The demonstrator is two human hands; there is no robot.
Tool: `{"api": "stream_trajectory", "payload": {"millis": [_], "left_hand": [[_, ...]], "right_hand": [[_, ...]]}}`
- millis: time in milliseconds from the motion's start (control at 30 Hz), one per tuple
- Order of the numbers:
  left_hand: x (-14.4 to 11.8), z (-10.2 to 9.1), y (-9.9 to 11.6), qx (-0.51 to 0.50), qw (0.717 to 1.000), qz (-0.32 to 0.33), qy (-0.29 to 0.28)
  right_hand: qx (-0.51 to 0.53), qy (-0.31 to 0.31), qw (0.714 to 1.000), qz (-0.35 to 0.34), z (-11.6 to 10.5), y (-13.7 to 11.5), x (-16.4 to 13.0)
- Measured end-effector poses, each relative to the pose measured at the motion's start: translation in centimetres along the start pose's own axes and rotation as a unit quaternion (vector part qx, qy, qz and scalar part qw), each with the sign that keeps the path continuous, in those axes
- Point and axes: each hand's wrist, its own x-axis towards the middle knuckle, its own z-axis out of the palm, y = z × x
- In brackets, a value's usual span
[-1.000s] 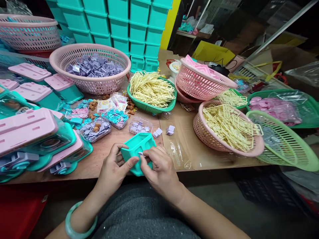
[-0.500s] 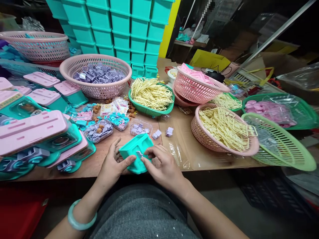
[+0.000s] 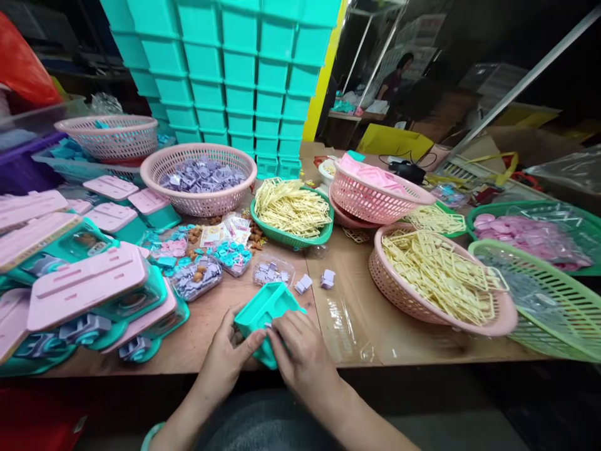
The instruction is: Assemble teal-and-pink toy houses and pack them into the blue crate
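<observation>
The width of the view is taken up by a wooden table (image 3: 162, 354), backed by a tall stack of teal bins (image 3: 239, 78). At the right, a pink basket (image 3: 392, 291) is overfilled with pale yellow frames; some are left jutting past its rim and could be snagged by the right forearm if it swings wide. A teal box (image 3: 265, 305) is held tilted over the table's near edge. Its left side is clasped by the left hand (image 3: 224, 347), partly curled, thumb laid along the near face; if this hold is loosened under pushing, the box could be twisted or dropped lapward. The right hand (image 3: 300, 351) is curled nearly closed. Beyond the box, a clear tray (image 3: 288, 268) of lavender parts is placed, with two loose lavender parts (image 3: 303, 284) beside it, easily knocked by a knuckle. Between right thumb and forefinger a small lavender piece (image 3: 268, 326) is pinched, mostly hidden; it could be seated crookedly if misaligned.
</observation>
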Motion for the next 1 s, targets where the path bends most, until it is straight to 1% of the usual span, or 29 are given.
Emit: {"api": "stream_trajectory", "payload": {"millis": [33,100,133,200,267,333,367,400,433,467,500,533,567,600,633,667,700,733,767,800,867,933,1000], "left_hand": [[0.1,-0.3,-0.1,0.0,1.0,0.004,0.01],[0.5,-1.0,-0.4,0.018,0.998,0.036,0.045],[0.8,-1.5,-0.6,0.041,0.995,0.06,0.063],[1.3,-2.8,-1.2,0.119,0.982,0.111,0.095],[1.4,-4.3,-1.9,0.217,0.957,0.16,0.111],[0.9,-5.5,-2.2,0.312,0.919,0.215,0.109],[0.4,-5.8,-1.9,0.351,0.897,0.246,0.111],[-0.1,-5.8,-1.3,0.383,0.874,0.277,0.116],[-0.5,-5.5,-0.2,0.408,0.853,0.303,0.12],[-0.7,-4.8,1.4,0.421,0.836,0.326,0.131],[-0.4,-3.8,3.4,0.428,0.825,0.343,0.135],[0.5,-2.6,5.9,0.429,0.824,0.35,0.118],[2.1,-1.3,8.5,0.406,0.832,0.356,0.128],[4.3,-0.2,11.3,0.408,0.835,0.346,0.131],[7.0,0.6,14.0,0.434,0.831,0.315,0.148],[10.1,1.0,16.4,0.449,0.828,0.29,0.17],[13.3,1.0,18.5,0.458,0.826,0.264,0.196],[16.4,0.5,20.1,0.467,0.823,0.229,0.227],[19.2,-0.4,21.3,0.477,0.82,0.188,0.254],[21.7,-1.7,22.1,0.488,0.817,0.142,0.272],[25.3,-4.5,22.6,0.51,0.807,0.049,0.292],[27.6,-7.0,22.2,0.531,0.793,-0.031,0.298],[29.2,-8.8,21.5,0.549,0.776,-0.081,0.298]], "right_hand": [[0.021,0.003,1.0,-0.004,0.1,0.1,0.2],[0.059,0.0,0.998,-0.01,0.5,0.2,0.7],[0.072,-0.007,0.997,-0.014,0.8,0.3,0.9],[0.091,-0.036,0.995,-0.03,1.6,0.5,1.1],[0.112,-0.077,0.989,-0.063,2.2,0.8,1.0],[0.138,-0.106,0.98,-0.095,2.1,1.1,0.9],[0.149,-0.111,0.977,-0.107,1.8,1.3,1.0],[0.155,-0.111,0.975,-0.112,1.2,1.5,1.4],[0.155,-0.103,0.977,-0.108,0.5,1.6,2.2],[0.151,-0.087,0.98,-0.098,-0.2,1.9,3.4],[0.147,-0.07,0.983,-0.085,-0.8,2.2,5.1],[0.139,-0.05,0.986,-0.072,-1.2,2.5,7.4],[0.133,-0.036,0.989,-0.062,-1.3,3.0,10.0],[0.129,-0.04,0.989,-0.057,-1.1,3.5,13.1],[0.106,-0.056,0.991,-0.054,-0.5,4.1,16.3],[0.057,-0.085,0.994,-0.03,0.4,4.6,19.7],[0.001,-0.113,0.994,0.006,1.6,5.2,23.0],[-0.018,-0.126,0.992,0.017,2.8,5.7,26.1],[-0.034,-0.14,0.989,0.026,4.1,6.3,29.0],[-0.047,-0.159,0.986,0.033,5.4,6.8,31.5],[-0.062,-0.207,0.975,0.042,7.7,7.6,35.6],[-0.072,-0.266,0.96,0.048,9.8,8.4,38.4],[-0.071,-0.31,0.947,0.043,11.7,8.9,40.2]]}}
